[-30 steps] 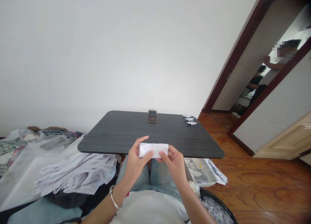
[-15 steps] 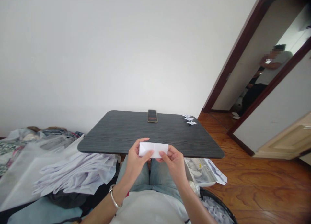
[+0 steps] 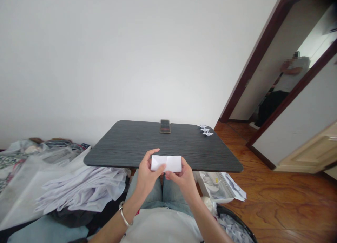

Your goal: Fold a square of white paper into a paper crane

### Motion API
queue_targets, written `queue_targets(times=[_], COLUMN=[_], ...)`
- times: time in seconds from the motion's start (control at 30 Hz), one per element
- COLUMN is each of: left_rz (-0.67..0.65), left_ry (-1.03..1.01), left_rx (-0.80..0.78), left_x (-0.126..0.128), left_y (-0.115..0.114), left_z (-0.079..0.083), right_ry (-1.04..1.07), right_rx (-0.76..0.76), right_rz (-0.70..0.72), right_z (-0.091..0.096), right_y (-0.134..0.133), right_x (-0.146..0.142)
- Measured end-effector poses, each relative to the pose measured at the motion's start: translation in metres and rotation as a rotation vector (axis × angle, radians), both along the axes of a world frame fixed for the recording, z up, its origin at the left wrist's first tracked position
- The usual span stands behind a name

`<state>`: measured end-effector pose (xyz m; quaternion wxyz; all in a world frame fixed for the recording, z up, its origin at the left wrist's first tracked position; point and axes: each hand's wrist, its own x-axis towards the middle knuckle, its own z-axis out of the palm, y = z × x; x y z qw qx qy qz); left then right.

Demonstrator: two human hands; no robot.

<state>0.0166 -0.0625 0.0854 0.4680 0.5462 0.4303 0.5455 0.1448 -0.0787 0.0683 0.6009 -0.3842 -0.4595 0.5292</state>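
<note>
A folded white paper point(image 3: 168, 163), a small rectangle with creases, is held over the near edge of the dark table point(image 3: 126, 144). My left hand point(image 3: 146, 176) pinches its left end, thumb on the front. My right hand point(image 3: 184, 179) grips the lower right part, fingers curled behind it. A bracelet sits on my left wrist. Both hands are close together above my lap.
A phone point(image 3: 165, 126) lies at the table's far edge, and small folded paper figures point(image 3: 205, 130) sit at its far right corner. White papers point(image 3: 79, 186) are piled to the left, a bin of scrap paper point(image 3: 234, 229) at lower right. A person point(image 3: 284, 85) stands in the doorway.
My right hand has slid left along the paper, closer to my left hand. The person in the doorway has moved further back.
</note>
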Motion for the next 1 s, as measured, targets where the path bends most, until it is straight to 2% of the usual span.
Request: queue_targets(times=[0.1,0.47,1.0], left_rz=[0.004,-0.017,0.047], left_ry=[0.021,-0.005,-0.010], left_rx=[0.019,-0.021,-0.021], left_x=[0.000,-0.001,-0.004], left_y=[0.000,0.000,0.001], left_z=[-0.001,0.004,0.010], right_ry=[-0.014,0.027,0.022], right_rx=[-0.014,-0.046,-0.018], right_rz=[-0.022,0.031,0.070], right_z=[0.000,0.000,-0.003], right_y=[-0.001,0.001,0.005], right_x=[-0.001,0.008,0.034])
